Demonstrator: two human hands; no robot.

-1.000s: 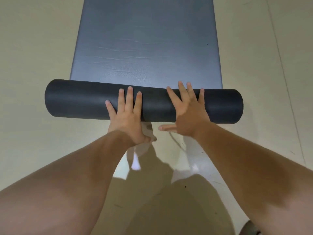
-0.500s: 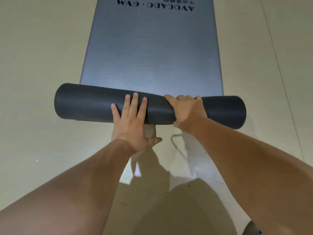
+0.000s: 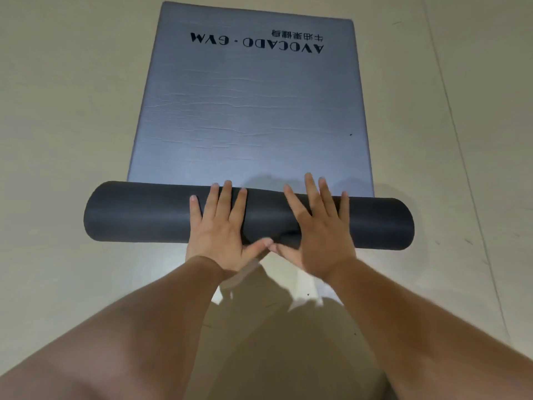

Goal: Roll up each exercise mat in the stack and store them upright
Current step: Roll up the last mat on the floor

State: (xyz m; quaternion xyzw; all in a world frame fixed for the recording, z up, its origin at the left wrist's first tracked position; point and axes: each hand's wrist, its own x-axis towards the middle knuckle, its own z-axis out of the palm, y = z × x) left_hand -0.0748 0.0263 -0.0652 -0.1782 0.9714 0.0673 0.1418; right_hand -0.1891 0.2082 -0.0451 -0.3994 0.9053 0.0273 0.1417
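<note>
Rolling step in hand: exercise mat on pale floor, near part wound into dark roll, far part flat, printed end not yet taken in. Left hand and right hand lie flat on roll, fingers straight and spread, gripping nothing. Next, likely: push roll forward evenly, both ends level, so roll stays straight.

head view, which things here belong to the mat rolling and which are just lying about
In the job:
mat, still flat at the far end
its roll
left hand and right hand, both pressing flat on the roll

Just there:
floor
</note>
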